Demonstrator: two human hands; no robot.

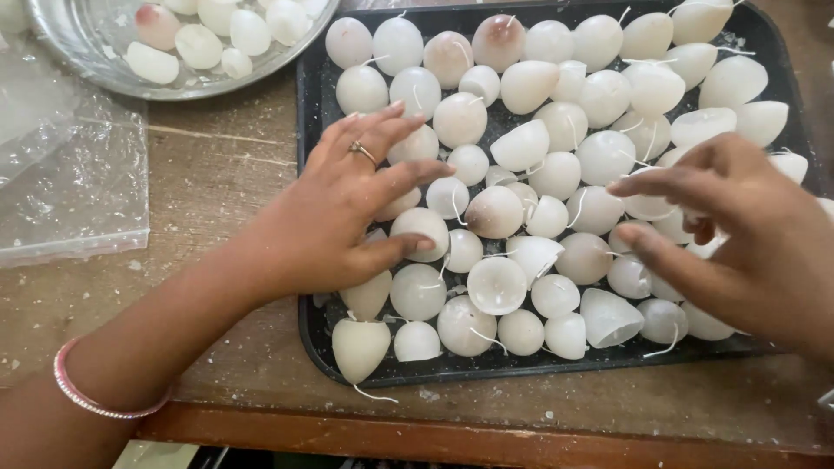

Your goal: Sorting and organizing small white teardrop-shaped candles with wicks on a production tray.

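Wax candles fill black tray; more in steel bowl. Both hands' fingers spread, seemingly grasping nothing.

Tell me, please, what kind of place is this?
Probably a small home workshop for making candles. A black tray holds many white wax candles with wicks, a metal bowl holds more, and wax crumbs lie on the worn wooden table.

Looking down from the head, close in.
Facing steeply onto a black tray on a wooden table.
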